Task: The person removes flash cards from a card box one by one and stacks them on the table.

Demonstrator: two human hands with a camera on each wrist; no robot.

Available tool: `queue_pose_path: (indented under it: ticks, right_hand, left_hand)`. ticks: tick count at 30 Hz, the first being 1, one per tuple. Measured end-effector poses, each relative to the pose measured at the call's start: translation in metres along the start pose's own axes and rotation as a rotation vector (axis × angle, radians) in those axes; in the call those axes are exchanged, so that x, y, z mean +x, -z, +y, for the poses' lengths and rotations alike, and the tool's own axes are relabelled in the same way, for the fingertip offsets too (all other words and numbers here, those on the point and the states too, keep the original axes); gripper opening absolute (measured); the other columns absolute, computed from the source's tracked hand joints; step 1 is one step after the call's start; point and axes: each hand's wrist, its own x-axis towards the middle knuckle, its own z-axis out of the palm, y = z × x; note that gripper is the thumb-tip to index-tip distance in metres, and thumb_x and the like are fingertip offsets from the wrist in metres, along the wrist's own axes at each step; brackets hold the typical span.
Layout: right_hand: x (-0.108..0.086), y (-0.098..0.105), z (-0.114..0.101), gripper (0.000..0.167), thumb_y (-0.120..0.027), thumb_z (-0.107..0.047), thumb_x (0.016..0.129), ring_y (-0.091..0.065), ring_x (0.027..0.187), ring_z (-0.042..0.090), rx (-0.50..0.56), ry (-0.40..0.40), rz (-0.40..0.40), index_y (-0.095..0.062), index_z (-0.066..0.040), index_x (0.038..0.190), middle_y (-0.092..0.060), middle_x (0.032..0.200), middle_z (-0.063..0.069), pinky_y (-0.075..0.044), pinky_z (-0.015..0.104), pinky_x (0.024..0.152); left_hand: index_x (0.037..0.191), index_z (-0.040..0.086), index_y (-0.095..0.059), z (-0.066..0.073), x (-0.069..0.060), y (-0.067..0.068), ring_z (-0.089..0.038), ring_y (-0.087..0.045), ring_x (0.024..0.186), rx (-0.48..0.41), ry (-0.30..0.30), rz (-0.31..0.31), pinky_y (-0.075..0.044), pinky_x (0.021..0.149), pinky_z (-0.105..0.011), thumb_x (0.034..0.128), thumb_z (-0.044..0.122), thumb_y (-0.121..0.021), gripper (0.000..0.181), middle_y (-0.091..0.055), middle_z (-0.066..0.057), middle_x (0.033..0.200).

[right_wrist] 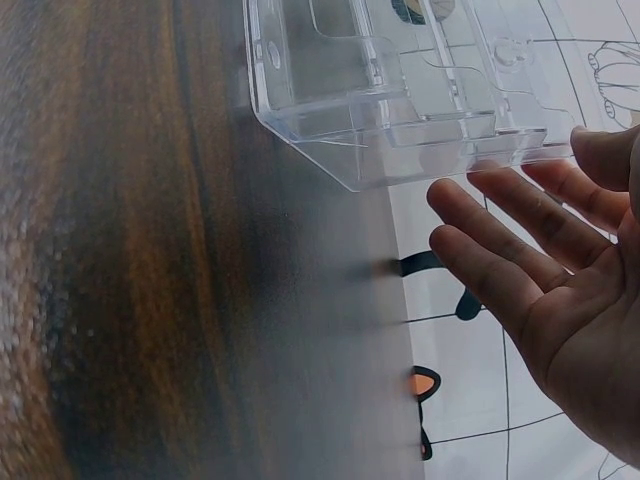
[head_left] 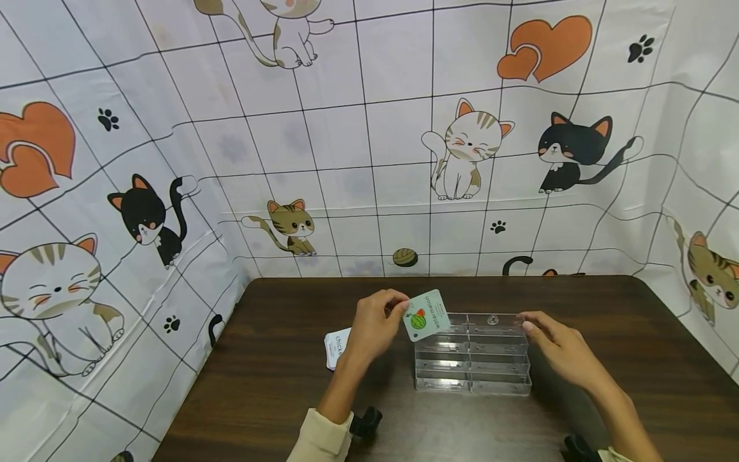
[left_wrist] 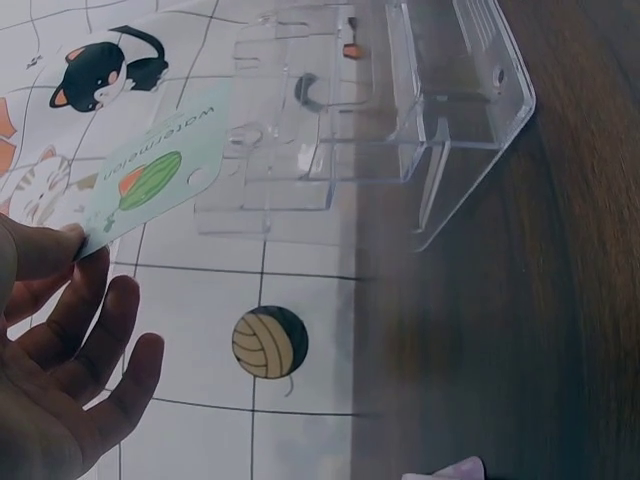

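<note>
My left hand [head_left: 375,324] pinches a green watermelon card [head_left: 426,316] by its edge, between thumb and index finger. The card is tilted at the top left corner of a clear plastic tiered rack [head_left: 470,369], its lettering upside down in the head view. In the left wrist view, the watermelon card [left_wrist: 160,165] overlaps the rack's upper tiers; whether it touches them I cannot tell. At the rack's top right corner, my right hand [head_left: 557,346] holds the edge with thumb and fingertips, the other fingers extended beside the rack [right_wrist: 420,130].
A small stack of cards [head_left: 335,348], the top one lettered "chicke...", lies on the dark wooden table [head_left: 265,385] left of the left hand, partly hidden by it. Behind the table hangs a white cloth [head_left: 398,186] printed with cats and grid lines.
</note>
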Motion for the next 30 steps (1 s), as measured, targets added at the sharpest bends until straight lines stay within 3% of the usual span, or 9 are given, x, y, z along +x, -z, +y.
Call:
queue_pose_path:
  ticks: [16, 30]
  right_hand:
    - [0.000, 0.000, -0.001, 0.035, -0.047, -0.028, 0.117, -0.074, 0.111, 0.047, 0.007, -0.001, -0.012, -0.063, -0.009, 0.141, -0.073, 0.131, 0.026, -0.057, 0.067, 0.087]
    - [-0.001, 0.000, -0.001, 0.037, -0.046, -0.030, 0.117, -0.075, 0.109, 0.047, 0.020, -0.031, -0.044, -0.060, -0.008, 0.144, -0.071, 0.132, 0.030, -0.058, 0.068, 0.087]
  left_hand:
    - [0.107, 0.009, -0.079, -0.009, -0.003, 0.012, -0.014, -0.071, 0.086, -0.001, 0.000, 0.014, -0.057, 0.075, -0.026, 0.1036, 0.014, -0.072, 0.009, -0.078, -0.004, 0.098]
    - [0.106, 0.009, -0.079, -0.020, -0.008, 0.027, -0.015, -0.071, 0.086, 0.011, 0.001, 0.031, -0.056, 0.076, -0.026, 0.1029, 0.013, -0.073, 0.008, -0.078, -0.005, 0.097]
